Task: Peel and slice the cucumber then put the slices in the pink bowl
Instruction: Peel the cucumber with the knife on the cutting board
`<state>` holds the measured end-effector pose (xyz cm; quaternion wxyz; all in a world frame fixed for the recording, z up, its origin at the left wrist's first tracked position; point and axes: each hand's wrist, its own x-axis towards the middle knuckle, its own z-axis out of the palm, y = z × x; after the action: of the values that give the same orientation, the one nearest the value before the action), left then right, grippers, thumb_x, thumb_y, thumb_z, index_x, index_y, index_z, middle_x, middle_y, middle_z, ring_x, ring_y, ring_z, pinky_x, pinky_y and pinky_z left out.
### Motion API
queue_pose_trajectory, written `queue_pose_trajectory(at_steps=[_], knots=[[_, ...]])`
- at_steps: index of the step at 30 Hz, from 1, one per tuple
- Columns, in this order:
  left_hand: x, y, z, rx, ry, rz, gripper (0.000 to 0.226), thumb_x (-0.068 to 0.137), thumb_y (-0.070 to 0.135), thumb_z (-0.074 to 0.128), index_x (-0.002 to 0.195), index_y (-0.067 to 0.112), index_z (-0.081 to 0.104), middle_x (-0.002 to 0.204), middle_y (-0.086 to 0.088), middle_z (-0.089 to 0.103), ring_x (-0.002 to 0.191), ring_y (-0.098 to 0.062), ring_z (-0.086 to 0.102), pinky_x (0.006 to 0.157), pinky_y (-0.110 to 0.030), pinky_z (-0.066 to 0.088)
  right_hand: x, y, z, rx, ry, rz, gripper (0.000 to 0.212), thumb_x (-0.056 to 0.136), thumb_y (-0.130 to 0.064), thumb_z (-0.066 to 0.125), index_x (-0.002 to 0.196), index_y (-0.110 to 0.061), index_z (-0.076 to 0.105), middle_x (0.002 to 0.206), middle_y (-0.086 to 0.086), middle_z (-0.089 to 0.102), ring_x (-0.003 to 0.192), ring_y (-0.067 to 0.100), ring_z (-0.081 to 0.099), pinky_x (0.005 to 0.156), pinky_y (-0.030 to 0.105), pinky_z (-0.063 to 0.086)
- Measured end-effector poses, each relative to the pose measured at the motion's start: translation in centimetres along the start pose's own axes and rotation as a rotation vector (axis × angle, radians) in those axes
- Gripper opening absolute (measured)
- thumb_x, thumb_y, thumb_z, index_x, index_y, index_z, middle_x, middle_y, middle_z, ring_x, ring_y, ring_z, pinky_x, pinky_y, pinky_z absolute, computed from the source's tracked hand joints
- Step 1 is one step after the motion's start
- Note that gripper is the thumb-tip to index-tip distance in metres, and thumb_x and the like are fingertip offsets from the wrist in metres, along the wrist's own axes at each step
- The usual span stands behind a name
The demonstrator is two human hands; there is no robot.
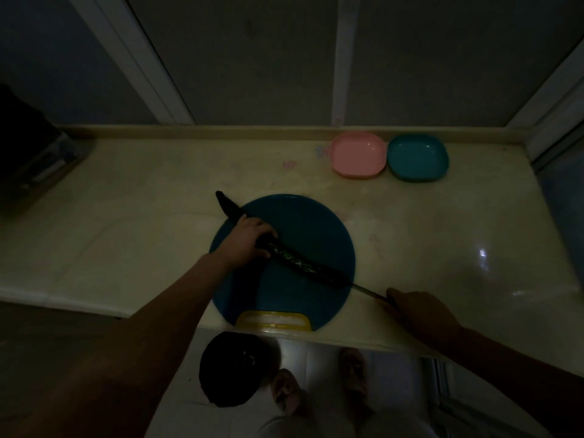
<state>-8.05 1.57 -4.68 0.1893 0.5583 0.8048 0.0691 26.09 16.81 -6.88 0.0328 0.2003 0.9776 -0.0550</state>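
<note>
A long dark cucumber lies slantwise across the round blue cutting board, its far tip sticking out past the board's upper left edge. My left hand grips the cucumber near its middle. My right hand holds a knife by the handle at the board's right edge. The knife blade points at the cucumber's near end. The pink bowl stands empty at the back of the counter.
A teal bowl sits just right of the pink one. A dark appliance stands at the counter's left end. Below the counter edge are a black round object on the floor and my feet. The scene is dim.
</note>
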Motion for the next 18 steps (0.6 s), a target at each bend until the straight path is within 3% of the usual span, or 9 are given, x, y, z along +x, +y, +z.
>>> queue_pose_trajectory(at_steps=[2,4,11,15,18], knots=[[-0.2,0.7,0.4,-0.031,-0.01,0.016,0.046,0.07,0.024,0.079,0.113,0.019,0.062,0.118,-0.007,0.055,0.117,-0.025,0.044,0.109,-0.039,0.017,-0.3,0.5,1.4,0.053,0.149,0.036,0.073,0.098,-0.05,0.012,0.056,-0.016,0.06,0.035,0.004,0.049,0.025,0.014,0.046,0.028,0.019,0.027],[-0.2,1.1,0.5,-0.05,-0.009,0.023,0.047,0.069,0.024,0.079,0.113,0.019,0.062,0.116,-0.007,0.056,0.116,-0.025,0.045,0.109,-0.038,0.016,-0.4,0.6,1.7,0.081,0.237,0.014,0.076,0.099,-0.051,0.009,0.055,-0.016,0.06,0.033,0.003,0.047,0.023,0.014,0.043,0.027,0.017,0.025],[-0.3,1.6,0.4,-0.078,-0.025,-0.009,0.048,0.069,0.025,0.08,0.113,0.02,0.062,0.117,-0.006,0.056,0.115,-0.024,0.044,0.108,-0.039,0.018,0.8,-1.1,1.4,0.21,0.165,0.009,0.062,0.092,-0.055,0.025,0.059,-0.014,0.057,0.038,0.001,0.052,0.029,0.012,0.047,0.03,0.021,0.029],[-0.4,2.2,-0.1,-0.098,-0.022,-0.027,0.05,0.07,0.023,0.079,0.116,0.018,0.062,0.12,-0.006,0.055,0.117,-0.024,0.042,0.107,-0.034,0.018,2.1,-2.9,1.2,0.212,0.217,0.022,0.054,0.089,-0.048,0.033,0.052,-0.014,0.054,0.034,-0.002,0.047,0.024,0.006,0.039,0.032,0.015,0.014],[-0.5,2.6,-0.7,-0.112,-0.042,-0.064,0.059,0.071,0.024,0.079,0.124,0.015,0.056,0.126,-0.007,0.052,0.12,-0.024,0.039,0.106,-0.031,0.019,2.7,-3.7,1.3,0.171,0.26,0.014,0.052,0.09,-0.045,0.043,0.053,-0.013,0.057,0.032,0.002,0.046,0.023,0.008,0.037,0.027,0.019,0.018]])
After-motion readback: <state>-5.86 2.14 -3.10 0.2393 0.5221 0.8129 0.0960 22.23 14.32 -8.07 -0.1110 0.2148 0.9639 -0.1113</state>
